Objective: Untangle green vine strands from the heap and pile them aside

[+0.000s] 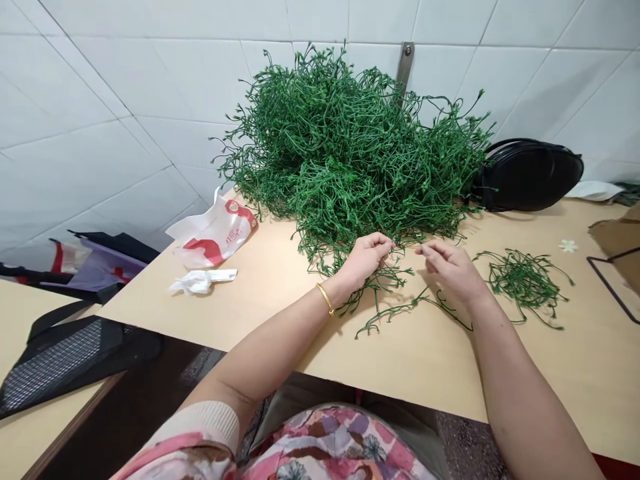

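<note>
A big tangled heap of green artificial stems (350,147) lies against the wall. At its front edge, my left hand (367,260), with a gold bracelet at the wrist, has thumb and fingers pinched together; green stems lie under and around it. My right hand (447,267) is closed in a pinch a short way to the right; whatever lies between its fingertips is too small to make out. Loose stems (395,308) are spread on the table below and between both hands. Right of my right hand lies a smaller pile of stems (527,279).
A black bag (533,175) stands at the back right. On the table's left are a red and white plastic bag (217,233) and a crumpled tissue (203,281). A white flower piece (568,246) and a brown bag (620,250) are at the right.
</note>
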A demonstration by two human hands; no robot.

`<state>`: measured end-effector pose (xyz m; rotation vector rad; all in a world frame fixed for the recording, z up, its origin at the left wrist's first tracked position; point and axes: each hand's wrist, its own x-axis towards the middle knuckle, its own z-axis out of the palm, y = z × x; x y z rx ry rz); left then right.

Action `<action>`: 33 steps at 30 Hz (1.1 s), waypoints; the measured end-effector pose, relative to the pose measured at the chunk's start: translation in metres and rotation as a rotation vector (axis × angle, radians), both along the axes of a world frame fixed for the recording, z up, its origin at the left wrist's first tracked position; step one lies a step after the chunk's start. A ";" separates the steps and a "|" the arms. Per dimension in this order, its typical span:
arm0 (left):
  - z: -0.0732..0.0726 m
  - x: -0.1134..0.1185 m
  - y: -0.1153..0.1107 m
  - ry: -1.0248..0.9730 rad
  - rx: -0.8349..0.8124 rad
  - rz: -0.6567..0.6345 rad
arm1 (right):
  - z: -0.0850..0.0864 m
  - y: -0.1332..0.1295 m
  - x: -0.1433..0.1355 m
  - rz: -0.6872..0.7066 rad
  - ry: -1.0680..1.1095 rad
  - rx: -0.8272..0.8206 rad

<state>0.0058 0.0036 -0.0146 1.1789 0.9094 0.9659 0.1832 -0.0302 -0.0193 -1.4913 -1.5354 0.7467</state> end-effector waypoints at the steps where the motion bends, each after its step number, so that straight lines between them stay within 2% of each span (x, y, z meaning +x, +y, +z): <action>1: -0.001 0.000 0.002 -0.024 -0.023 0.000 | 0.001 -0.001 0.007 -0.142 -0.141 0.072; 3: -0.004 0.000 0.005 -0.067 -0.049 0.004 | 0.004 -0.004 0.019 -0.458 -0.436 0.226; 4: -0.006 0.001 0.007 -0.078 -0.053 0.011 | 0.004 -0.005 0.022 -0.573 -0.546 0.294; 5: -0.009 0.002 0.008 -0.081 -0.052 0.021 | 0.005 -0.006 0.023 -0.618 -0.613 0.356; 6: -0.011 0.002 0.009 -0.079 -0.051 0.030 | 0.005 -0.007 0.021 -0.586 -0.632 0.415; 7: -0.013 0.003 0.009 -0.076 -0.050 0.039 | 0.005 -0.008 0.016 -0.488 -0.604 0.469; 9: -0.015 0.004 0.009 -0.085 -0.052 0.047 | 0.004 -0.010 -0.001 -0.166 -0.488 0.531; 11: -0.014 0.005 0.008 -0.128 -0.071 0.043 | 0.002 -0.012 -0.021 0.107 -0.413 0.514; 13: -0.012 0.005 0.007 -0.196 -0.110 0.033 | -0.001 -0.013 -0.034 0.206 -0.426 0.451; 16: -0.007 0.003 0.006 -0.277 -0.184 0.008 | -0.006 -0.010 -0.037 0.183 -0.424 0.386; 19: -0.004 0.001 0.003 -0.254 -0.202 -0.045 | -0.009 -0.006 -0.027 0.149 -0.291 0.410; 23: -0.003 0.000 -0.002 -0.093 -0.035 -0.138 | -0.010 -0.002 -0.018 0.107 -0.110 0.433; 27: -0.002 -0.001 -0.005 0.052 0.209 -0.079 | -0.009 -0.001 -0.017 0.085 -0.059 0.378; 33: 0.000 -0.001 -0.006 0.088 0.250 -0.052 | -0.011 0.000 -0.013 0.139 0.033 0.301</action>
